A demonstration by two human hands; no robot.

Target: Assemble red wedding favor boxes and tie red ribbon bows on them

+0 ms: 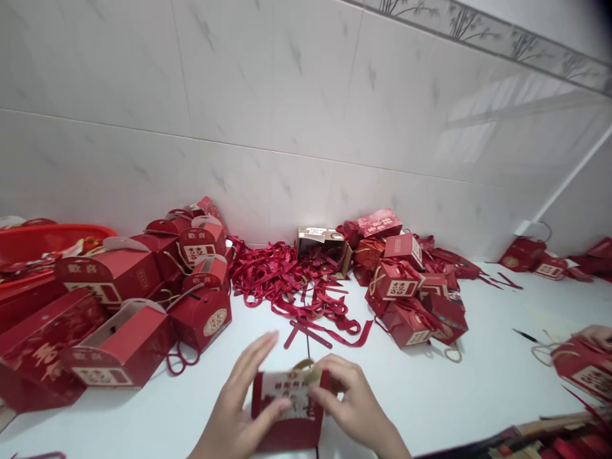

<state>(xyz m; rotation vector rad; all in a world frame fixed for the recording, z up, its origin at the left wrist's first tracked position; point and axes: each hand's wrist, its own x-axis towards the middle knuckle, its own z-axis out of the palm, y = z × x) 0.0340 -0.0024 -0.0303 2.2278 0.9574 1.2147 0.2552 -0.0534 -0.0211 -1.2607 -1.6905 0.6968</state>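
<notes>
A small red gift box with a pale printed panel stands on the white table close in front of me. An olive-gold ribbon rises at its top. My left hand is at the box's left side, fingers stretched out and apart, the thumb lying across the printed front. At the upper right corner, my right hand has its fingers closed around the ribbon, thumb in front and fingers behind. Just beyond the box lie flat dark red strips and a heap of loose red ribbons.
Red gift boxes crowd the left, beside an orange-red basin. More boxes are piled right of the ribbons, near an open brown carton. Far right, another person's hand touches a red box; a pen lies nearby.
</notes>
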